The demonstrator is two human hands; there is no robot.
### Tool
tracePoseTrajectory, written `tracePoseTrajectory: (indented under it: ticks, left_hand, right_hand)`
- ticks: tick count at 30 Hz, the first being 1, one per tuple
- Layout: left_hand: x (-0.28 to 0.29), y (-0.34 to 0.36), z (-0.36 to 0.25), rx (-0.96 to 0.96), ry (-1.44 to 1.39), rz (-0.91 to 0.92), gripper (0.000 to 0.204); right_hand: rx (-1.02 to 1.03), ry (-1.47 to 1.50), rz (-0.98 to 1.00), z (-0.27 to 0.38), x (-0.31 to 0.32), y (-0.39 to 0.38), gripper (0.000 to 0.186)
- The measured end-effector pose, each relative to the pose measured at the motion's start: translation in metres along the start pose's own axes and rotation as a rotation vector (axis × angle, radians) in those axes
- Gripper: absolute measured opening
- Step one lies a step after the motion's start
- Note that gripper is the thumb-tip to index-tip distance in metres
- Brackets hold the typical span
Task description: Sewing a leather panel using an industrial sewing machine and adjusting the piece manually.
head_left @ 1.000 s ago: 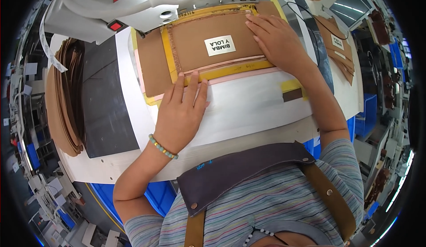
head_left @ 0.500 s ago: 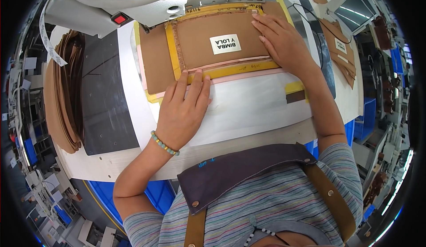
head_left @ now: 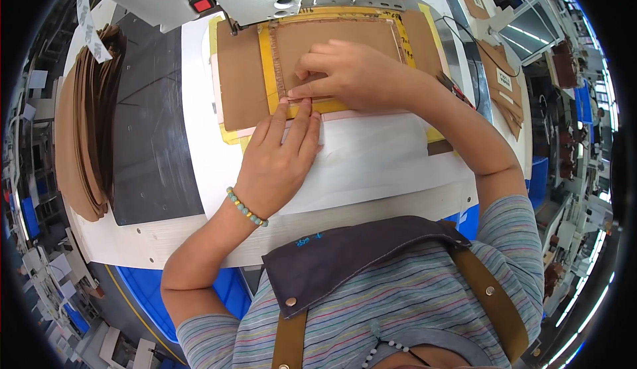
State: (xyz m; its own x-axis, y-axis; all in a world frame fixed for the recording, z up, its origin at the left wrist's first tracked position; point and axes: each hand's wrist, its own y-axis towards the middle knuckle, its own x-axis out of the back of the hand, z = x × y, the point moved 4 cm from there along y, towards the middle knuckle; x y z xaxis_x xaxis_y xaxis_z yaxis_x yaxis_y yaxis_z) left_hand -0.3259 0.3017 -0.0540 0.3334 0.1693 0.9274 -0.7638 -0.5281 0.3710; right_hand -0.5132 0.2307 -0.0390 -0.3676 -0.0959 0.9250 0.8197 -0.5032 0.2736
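A brown panel (head_left: 240, 77) lies on a white sheet (head_left: 371, 153) with a yellow-edged rectangular frame (head_left: 267, 64) over it. Narrow brown strips (head_left: 277, 60) run along the frame's inner edges. My left hand (head_left: 277, 160) has its fingers stretched out, tips resting on the frame's near edge close to its left corner. Over the panel inside the frame is my right hand (head_left: 358, 77), fingers curled, thumb and fingertip brought toward that same corner beside the left fingertips. Whether anything small is between them is hidden. The right hand covers the white label.
A grey machine (head_left: 255, 0) with a red switch overhangs the frame's far left. Brown sheets (head_left: 79, 130) stand stacked at the left, beside a dark board (head_left: 156, 130). A slim dark tool (head_left: 455, 89) and brown labelled pieces (head_left: 501, 93) lie at the right.
My right hand has moved from the frame's far right corner to its near left corner, its fingers now curled. My left hand stays at the near edge. The view has shifted slightly.
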Motion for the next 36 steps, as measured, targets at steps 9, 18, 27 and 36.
tracePoseTrajectory:
  ticks: [9,18,27,36]
  left_hand:
    - [0.001,-0.002,0.002,-0.005,-0.032,0.009,0.051]
    - [0.0,-0.003,0.001,-0.006,-0.031,0.018,0.053]
    - [-0.001,-0.004,0.002,-0.005,-0.029,0.02,0.052]
    - [0.0,-0.003,0.001,-0.005,-0.024,0.026,0.052]
  right_hand:
    - [0.149,-0.039,-0.066,-0.019,-0.006,-0.005,0.031]
    - [0.165,-0.058,-0.081,-0.015,-0.002,-0.002,0.025]
    - [0.162,-0.015,-0.109,-0.018,-0.006,-0.002,0.039]
    - [0.165,-0.013,-0.13,-0.019,-0.006,-0.005,0.041]
